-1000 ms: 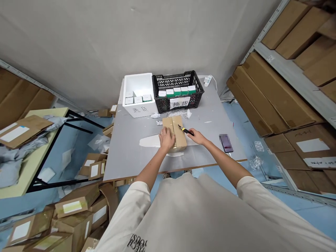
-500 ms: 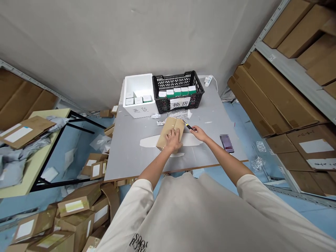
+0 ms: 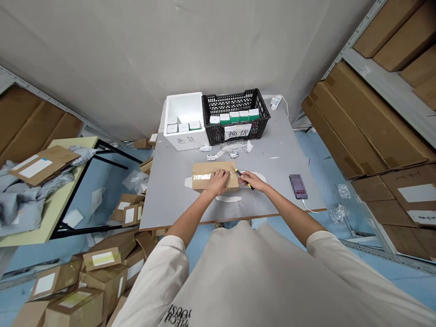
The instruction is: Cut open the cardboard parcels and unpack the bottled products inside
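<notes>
Left hand: spread on brown rectangular cardboard box; best braced firmly.
Right hand: gripping slim black-and-yellow cutter; cut shallow.

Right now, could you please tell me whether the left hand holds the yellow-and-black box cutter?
No, the right hand holds the box cutter, while the left hand rests on the brown cardboard box.

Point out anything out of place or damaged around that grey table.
Crumpled clear plastic lies loose in front of the black crate, with paper scraps nearby, like litter. Cardboard boxes are heaped askew on the floor at left.
</notes>
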Demonstrator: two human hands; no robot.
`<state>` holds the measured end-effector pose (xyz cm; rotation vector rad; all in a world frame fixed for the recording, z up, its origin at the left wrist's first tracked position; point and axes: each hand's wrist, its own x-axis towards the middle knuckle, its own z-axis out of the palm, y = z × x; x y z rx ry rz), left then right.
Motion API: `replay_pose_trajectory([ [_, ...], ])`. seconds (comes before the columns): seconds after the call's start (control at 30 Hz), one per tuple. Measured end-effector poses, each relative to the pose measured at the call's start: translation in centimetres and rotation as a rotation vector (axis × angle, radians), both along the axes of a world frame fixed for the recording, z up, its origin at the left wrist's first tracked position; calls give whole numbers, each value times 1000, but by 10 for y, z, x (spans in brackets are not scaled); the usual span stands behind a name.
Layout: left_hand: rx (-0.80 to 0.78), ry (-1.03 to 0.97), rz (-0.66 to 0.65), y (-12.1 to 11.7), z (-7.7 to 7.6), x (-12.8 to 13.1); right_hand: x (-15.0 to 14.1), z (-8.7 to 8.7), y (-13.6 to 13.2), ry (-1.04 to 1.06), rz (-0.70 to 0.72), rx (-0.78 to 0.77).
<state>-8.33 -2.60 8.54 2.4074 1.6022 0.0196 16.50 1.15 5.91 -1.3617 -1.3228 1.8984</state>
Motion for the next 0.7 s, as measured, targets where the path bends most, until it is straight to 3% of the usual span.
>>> replay_pose_trajectory([
  [0.23,-24,31,19,5,0,6,37,-1,16,-169,77,143],
  [0.4,-35,67,22,9,2,12,63,11,29,-259,200,220],
  [0.57,-62,34,39,6,-3,12,69,29,52,-362,397,327],
  [0.7,-78,27,57,4,-5,11,60,35,79,-549,559,533],
])
